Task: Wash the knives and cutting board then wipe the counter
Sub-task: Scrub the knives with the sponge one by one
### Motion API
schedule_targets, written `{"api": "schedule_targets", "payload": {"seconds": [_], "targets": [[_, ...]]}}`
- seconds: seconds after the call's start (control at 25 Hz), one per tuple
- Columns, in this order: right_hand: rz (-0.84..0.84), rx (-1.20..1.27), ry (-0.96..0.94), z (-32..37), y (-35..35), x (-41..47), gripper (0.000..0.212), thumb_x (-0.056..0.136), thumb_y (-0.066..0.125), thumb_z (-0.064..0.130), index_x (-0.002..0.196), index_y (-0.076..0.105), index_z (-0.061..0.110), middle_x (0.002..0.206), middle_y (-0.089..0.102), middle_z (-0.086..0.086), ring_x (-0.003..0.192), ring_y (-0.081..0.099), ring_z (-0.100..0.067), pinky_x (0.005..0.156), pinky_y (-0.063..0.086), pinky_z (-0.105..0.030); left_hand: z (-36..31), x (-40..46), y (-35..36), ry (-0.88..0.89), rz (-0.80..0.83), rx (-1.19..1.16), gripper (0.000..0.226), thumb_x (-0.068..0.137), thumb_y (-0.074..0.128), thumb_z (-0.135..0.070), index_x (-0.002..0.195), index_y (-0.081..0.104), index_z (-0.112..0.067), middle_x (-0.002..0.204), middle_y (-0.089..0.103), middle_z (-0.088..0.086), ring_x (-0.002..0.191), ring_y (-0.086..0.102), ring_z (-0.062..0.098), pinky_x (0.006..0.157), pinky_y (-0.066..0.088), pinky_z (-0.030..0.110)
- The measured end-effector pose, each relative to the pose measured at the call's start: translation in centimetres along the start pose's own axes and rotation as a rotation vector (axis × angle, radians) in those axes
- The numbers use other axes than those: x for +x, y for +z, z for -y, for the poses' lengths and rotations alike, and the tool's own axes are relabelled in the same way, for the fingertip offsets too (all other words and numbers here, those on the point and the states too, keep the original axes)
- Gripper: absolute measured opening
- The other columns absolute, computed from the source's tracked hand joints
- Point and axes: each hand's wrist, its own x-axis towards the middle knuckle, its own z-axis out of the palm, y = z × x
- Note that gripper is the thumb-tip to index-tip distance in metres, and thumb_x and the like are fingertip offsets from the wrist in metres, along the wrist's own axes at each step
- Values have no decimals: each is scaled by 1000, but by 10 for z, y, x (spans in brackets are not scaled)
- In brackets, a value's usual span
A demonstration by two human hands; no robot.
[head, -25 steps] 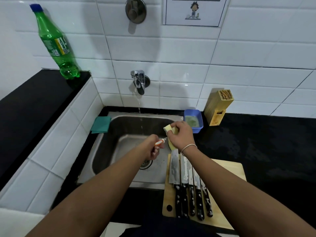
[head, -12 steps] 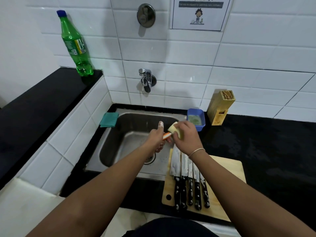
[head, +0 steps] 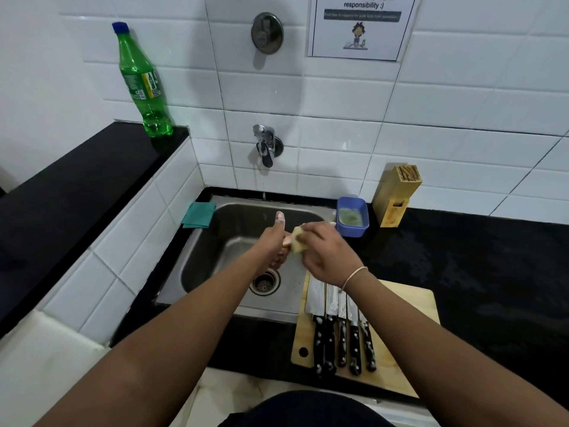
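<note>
Wall sign (head: pixel 357 26) reads "...washing is your responsibility :)"; green bottle (head: pixel 142 84) label too blurry to read. Over the steel sink (head: pixel 197 257): left hand (head: pixel 272 241) curled round a small orange-handled knife (head: pixel 287 241), thumb up. Right hand (head: pixel 328 251) right beside it, pinching a yellow sponge (head: pixel 298 240) against that knife. Five black-handled knives (head: pixel 340 331) side by side on the wooden cutting board (head: pixel 406 306), at the counter's (head: pixel 492 272) front edge, just under the right wrist.

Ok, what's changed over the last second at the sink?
The right hand has worked the sponge along the small orange-handled knife, now close against the left hand, whose thumb now sticks up. Both grips are unchanged. The five knives on the board, the blue tub and the cloth stayed put.
</note>
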Motion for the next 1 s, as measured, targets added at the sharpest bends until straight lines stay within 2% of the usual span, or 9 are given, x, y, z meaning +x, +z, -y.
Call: {"api": "schedule_targets", "payload": {"seconds": [0.12, 0.2, 0.28, 0.4, 0.44, 0.6, 0.72, 0.92, 1.0], "targets": [[-95, 38, 195, 5, 0, 9, 29, 76, 69, 3, 105, 68, 0, 111, 61, -19, 104, 56, -33, 91, 49, -47, -2, -1, -1, 30, -18, 40, 80, 99, 14, -68, 70, 60, -10, 47, 34, 0, 35, 28, 11, 40, 22, 17], [-68, 36, 38, 18, 11, 9, 32, 78, 67, 6, 109, 66, -1, 113, 60, -18, 102, 55, -31, 92, 48, -39, -5, -2, 0, 39, -52, 34, 68, 100, 18, -67, 72, 51, -14, 46, 39, -1, 34, 33, 10, 40, 24, 17], [-36, 21, -41, 13, 10, 3, 30, 80, 66, 6, 109, 66, -1, 113, 60, -18, 102, 55, -32, 92, 47, -39, -5, -3, -3, 54, -41, 62, 69, 100, 20, -67, 73, 53, -13, 47, 40, -2, 35, 33, 10, 40, 23, 17], [-128, 32, 305, -4, 2, 7, 23, 81, 66, 5, 104, 67, 0, 109, 61, -18, 104, 55, -32, 92, 49, -49, 0, -1, -8, 98, 9, 146, 85, 99, 20, -68, 71, 71, -6, 48, 36, -1, 38, 29, 10, 40, 22, 18], [-132, 27, 343, -2, 1, 11, 22, 82, 66, 6, 104, 66, 1, 109, 61, -16, 104, 54, -31, 92, 49, -48, 2, 0, -7, 109, 13, 147, 85, 99, 21, -68, 70, 72, -6, 48, 35, -1, 38, 28, 10, 40, 22, 19], [-61, -24, 72, -5, 0, 6, 27, 84, 64, 10, 110, 66, 3, 111, 61, -15, 104, 53, -28, 94, 47, -39, 4, -1, -11, 161, 24, 111, 79, 100, 27, -65, 66, 69, -8, 50, 35, 0, 39, 29, 10, 41, 23, 20], [-124, -81, 278, -16, -11, 6, 25, 84, 64, 7, 109, 66, 4, 110, 62, -15, 104, 55, -30, 92, 48, -47, 7, -1, -16, 162, 39, 113, 81, 100, 28, -64, 69, 76, -8, 47, 35, -2, 41, 28, 10, 40, 24, 21], [-60, -145, -14, -9, -10, 2, 27, 84, 63, 8, 111, 65, 3, 118, 59, -18, 109, 53, -31, 96, 44, -42, 4, 0, -31, 51, 179, -26, 74, 101, 33, -61, 70, 75, -8, 47, 29, -3, 39, 24, 10, 37, 25, 21], [-99, -154, 89, -16, -17, 0, 27, 82, 66, 5, 109, 66, 3, 118, 60, -18, 109, 55, -33, 95, 46, -46, 4, 1, -39, -26, 259, -59, 68, 101, 37, -58, 71, 74, -9, 47, 30, -4, 37, 25, 8, 36, 26, 21]]}}
